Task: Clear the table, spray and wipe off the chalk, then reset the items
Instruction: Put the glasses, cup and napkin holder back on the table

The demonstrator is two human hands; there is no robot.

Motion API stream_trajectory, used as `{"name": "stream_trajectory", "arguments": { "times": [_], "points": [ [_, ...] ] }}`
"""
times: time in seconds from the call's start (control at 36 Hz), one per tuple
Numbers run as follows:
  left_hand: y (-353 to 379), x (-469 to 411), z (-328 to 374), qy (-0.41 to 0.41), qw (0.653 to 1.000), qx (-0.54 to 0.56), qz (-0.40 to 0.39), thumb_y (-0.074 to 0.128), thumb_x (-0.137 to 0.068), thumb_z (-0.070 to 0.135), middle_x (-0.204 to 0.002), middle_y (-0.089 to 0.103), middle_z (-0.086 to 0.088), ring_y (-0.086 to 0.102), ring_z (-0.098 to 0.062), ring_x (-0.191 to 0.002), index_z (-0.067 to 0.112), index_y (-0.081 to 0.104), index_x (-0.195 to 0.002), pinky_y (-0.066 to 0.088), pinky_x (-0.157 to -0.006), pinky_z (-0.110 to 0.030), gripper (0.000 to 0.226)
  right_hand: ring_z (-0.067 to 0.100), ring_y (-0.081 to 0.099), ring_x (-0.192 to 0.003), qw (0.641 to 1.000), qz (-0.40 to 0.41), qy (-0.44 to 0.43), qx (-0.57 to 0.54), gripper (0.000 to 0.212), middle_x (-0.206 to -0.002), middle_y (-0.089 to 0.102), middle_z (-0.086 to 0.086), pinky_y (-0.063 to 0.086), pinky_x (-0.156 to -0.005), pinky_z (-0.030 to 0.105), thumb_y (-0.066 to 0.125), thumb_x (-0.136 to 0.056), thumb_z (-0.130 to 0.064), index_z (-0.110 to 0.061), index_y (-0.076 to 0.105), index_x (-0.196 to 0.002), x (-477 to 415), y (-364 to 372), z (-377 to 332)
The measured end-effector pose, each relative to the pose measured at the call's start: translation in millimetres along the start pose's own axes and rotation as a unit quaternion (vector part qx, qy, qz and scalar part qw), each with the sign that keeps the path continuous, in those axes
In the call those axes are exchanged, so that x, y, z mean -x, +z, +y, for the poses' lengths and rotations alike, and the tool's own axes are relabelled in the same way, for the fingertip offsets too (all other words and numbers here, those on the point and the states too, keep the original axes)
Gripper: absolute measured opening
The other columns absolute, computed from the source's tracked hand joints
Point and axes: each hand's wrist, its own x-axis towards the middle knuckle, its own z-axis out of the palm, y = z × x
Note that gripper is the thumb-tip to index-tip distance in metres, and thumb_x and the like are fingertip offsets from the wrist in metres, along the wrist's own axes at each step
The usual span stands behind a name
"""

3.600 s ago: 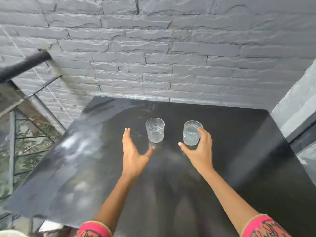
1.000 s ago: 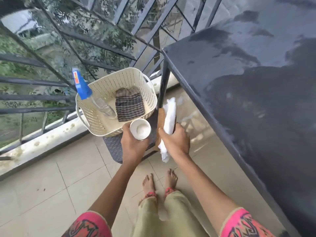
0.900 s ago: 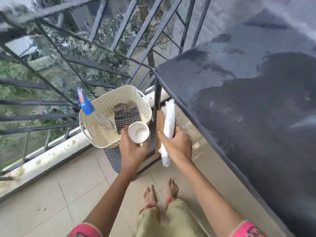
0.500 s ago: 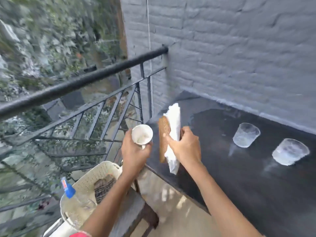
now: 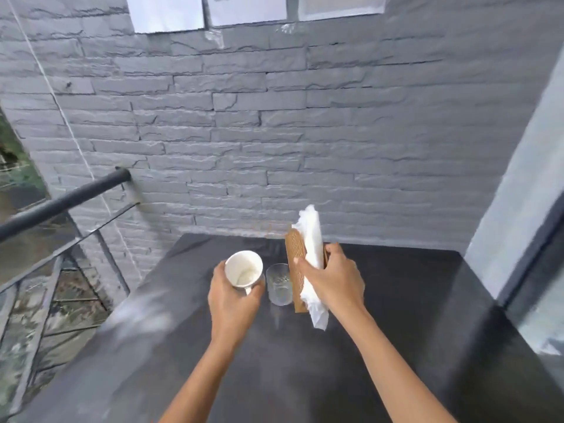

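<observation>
My left hand (image 5: 233, 303) grips a white mug (image 5: 244, 269), tilted with its mouth toward me, above the dark table (image 5: 396, 346). My right hand (image 5: 332, 280) holds a brown woven napkin holder (image 5: 295, 264) with white napkins (image 5: 312, 239) sticking out of it, upright over the table's middle. A clear glass tumbler (image 5: 278, 283) stands on the table between my hands. A second glass seen earlier is hidden, probably behind my right hand.
A grey brick wall (image 5: 274, 132) rises just behind the table, with white papers (image 5: 171, 12) taped high up. A black metal railing (image 5: 61, 203) runs along the left edge. A window frame (image 5: 525, 270) borders the right side.
I have picked up the mug and the napkin holder from beside the basket on the floor and brought them up over the table. My view swung from the floor to the tabletop.
</observation>
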Motion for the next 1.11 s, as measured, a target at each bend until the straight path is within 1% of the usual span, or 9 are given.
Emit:
{"name": "stream_trajectory", "arguments": {
  "times": [0.11,0.28,0.36,0.5,0.61,0.72,0.86,0.97,1.11],
  "points": [
    [68,8,11,-0.004,0.999,0.018,-0.036,0.078,-0.07,0.02,-0.097,0.058,0.012,0.058,-0.013,-0.087,0.031,0.048,-0.107,0.038,-0.067,-0.01,0.048,0.015,0.054,-0.068,0.998,0.016,0.045,0.034,0.04,-0.077,0.055,-0.011,0.034,-0.051,0.026,0.059,-0.077,-0.06,-0.025,0.044,-0.091,-34,-38,72],
    [151,22,27,-0.022,0.996,0.032,-0.08,0.08,-0.069,0.02,-0.091,0.056,0.019,0.057,0.002,-0.085,0.035,0.046,-0.105,0.039,-0.063,-0.007,0.051,0.014,0.055,-0.069,0.99,0.023,0.13,0.056,0.039,-0.083,0.058,-0.008,0.035,-0.05,0.025,0.057,-0.081,-0.058,-0.025,0.042,-0.095,-81,-81,176],
    [184,25,28,-0.02,0.994,0.016,-0.106,0.079,-0.07,0.016,-0.097,0.058,0.01,0.058,-0.011,-0.088,0.031,0.046,-0.11,0.04,-0.068,-0.015,0.054,0.016,0.058,-0.073,0.985,0.027,0.162,0.062,0.039,-0.085,0.058,-0.007,0.042,-0.059,0.029,0.055,-0.084,-0.056,-0.023,0.044,-0.1,-105,-95,223],
    [224,28,31,-0.019,0.993,0.002,-0.12,0.08,-0.071,0.021,-0.099,0.056,0.008,0.057,-0.019,-0.089,0.026,0.047,-0.113,0.045,-0.075,-0.028,0.053,0.016,0.054,-0.071,0.976,0.021,0.208,0.062,0.039,-0.094,0.059,-0.001,0.034,-0.05,0.024,0.054,-0.087,-0.053,-0.019,0.044,-0.102,-142,-103,282],
    [245,23,29,-0.025,0.992,-0.012,-0.12,0.079,-0.072,0.024,-0.092,0.052,0.019,0.057,-0.005,-0.084,0.033,0.042,-0.109,0.041,-0.064,-0.016,0.053,0.017,0.055,-0.076,0.969,0.006,0.241,0.051,0.041,-0.096,0.058,0.001,0.043,-0.062,0.029,0.053,-0.087,-0.053,-0.017,0.044,-0.104,-168,-96,309],
    [257,16,31,-0.034,0.992,-0.021,-0.122,0.079,-0.073,0.027,-0.091,0.052,0.019,0.055,0.001,-0.082,0.033,0.043,-0.109,0.036,-0.062,-0.009,0.052,0.02,0.054,-0.078,0.965,-0.015,0.254,0.062,0.044,-0.101,0.059,0.004,0.042,-0.065,0.029,0.054,-0.088,-0.051,-0.012,0.046,-0.109,-187,-88,324],
    [269,8,29,-0.038,0.991,-0.034,-0.125,0.078,-0.074,0.029,-0.098,0.053,0.012,0.055,-0.002,-0.084,0.034,0.042,-0.109,0.038,-0.064,-0.014,0.051,0.021,0.054,-0.079,0.958,-0.032,0.273,0.08,0.047,-0.094,0.055,0.002,0.043,-0.069,0.031,0.047,-0.089,-0.057,-0.013,0.044,-0.105,-203,-78,340],
    [272,5,23,-0.045,0.99,-0.041,-0.125,0.078,-0.073,0.026,-0.104,0.055,0.005,0.055,-0.017,-0.091,0.023,0.047,-0.119,0.042,-0.076,-0.027,0.056,0.021,0.053,-0.078,0.956,-0.034,0.277,0.091,0.047,-0.092,0.055,0.001,0.041,-0.068,0.031,0.045,-0.089,-0.058,-0.013,0.044,-0.102,-205,-72,348],
    [277,2,17,-0.053,0.99,-0.044,-0.121,0.079,-0.073,0.029,-0.103,0.055,0.007,0.056,-0.016,-0.092,0.03,0.044,-0.114,0.041,-0.076,-0.027,0.054,0.024,0.059,-0.085,0.952,-0.039,0.285,0.108,0.049,-0.102,0.06,0.007,0.048,-0.073,0.035,0.053,-0.087,-0.054,-0.01,0.044,-0.109,-213,-69,349]
  ]
}}
